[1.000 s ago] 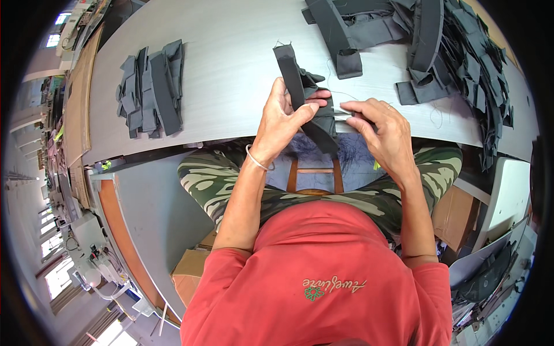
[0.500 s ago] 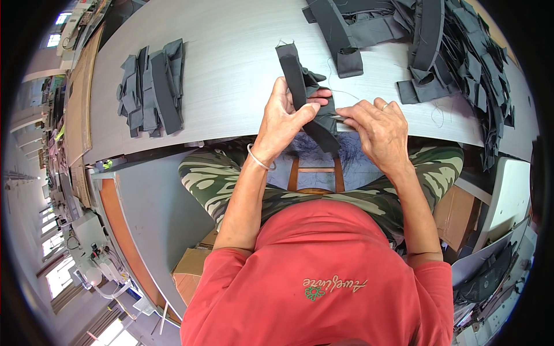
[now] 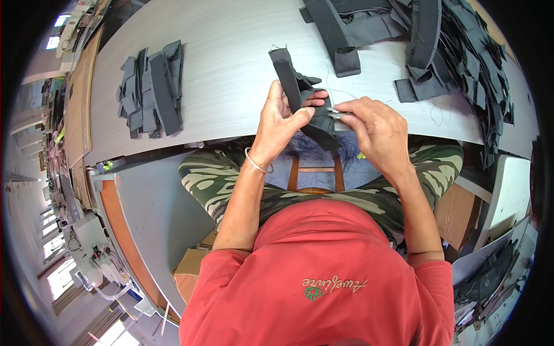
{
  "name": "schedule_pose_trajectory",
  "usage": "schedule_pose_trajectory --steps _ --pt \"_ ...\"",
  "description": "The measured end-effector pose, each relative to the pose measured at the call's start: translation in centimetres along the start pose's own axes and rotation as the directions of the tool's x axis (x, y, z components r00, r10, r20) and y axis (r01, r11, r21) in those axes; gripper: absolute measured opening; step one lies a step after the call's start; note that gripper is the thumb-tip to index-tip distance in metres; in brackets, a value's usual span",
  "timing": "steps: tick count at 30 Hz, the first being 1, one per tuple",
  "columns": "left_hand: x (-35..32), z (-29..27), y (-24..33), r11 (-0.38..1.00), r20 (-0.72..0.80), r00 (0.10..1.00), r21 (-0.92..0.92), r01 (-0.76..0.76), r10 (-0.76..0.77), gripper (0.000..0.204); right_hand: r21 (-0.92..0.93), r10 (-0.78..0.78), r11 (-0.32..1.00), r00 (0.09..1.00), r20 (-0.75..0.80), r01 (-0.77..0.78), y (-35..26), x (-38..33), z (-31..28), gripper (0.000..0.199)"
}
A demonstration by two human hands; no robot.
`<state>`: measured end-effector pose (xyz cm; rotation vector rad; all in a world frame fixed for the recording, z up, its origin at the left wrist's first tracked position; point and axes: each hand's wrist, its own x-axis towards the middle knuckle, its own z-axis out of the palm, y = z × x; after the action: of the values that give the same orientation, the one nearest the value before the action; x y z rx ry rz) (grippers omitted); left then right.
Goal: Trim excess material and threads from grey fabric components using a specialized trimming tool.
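My left hand grips a long dark grey fabric strip over the near edge of the grey table. The strip's upper end rises above my fingers and its lower end hangs down past the table edge. My right hand is closed on a small metal snipping tool, whose tip touches the fabric beside my left thumb. A thin bracelet circles my left wrist.
A neat stack of dark fabric pieces lies at the left of the table. A large loose heap of dark strips fills the far right. Loose threads lie near it. A wooden stool shows between my knees; cardboard boxes stand below.
My left hand has shifted the strip slightly, so its top end leans further left. My right hand has closed in against the fabric with the tool.
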<state>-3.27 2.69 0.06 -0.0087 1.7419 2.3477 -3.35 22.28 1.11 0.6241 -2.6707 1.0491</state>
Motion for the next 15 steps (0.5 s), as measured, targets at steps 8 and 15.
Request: schedule_pose_trajectory --steps 8,15 --pt "-0.2 0.2 0.2 1.0 0.006 1.0 -0.001 -0.003 0.003 0.038 -0.148 -0.105 0.98 0.98 0.169 0.131 -1.1 0.8 1.5 0.01" --pt "-0.2 0.2 0.3 1.0 0.001 1.0 0.014 -0.005 0.005 0.04 -0.192 -0.161 0.962 0.97 0.182 0.196 -1.1 1.2 2.0 0.012"
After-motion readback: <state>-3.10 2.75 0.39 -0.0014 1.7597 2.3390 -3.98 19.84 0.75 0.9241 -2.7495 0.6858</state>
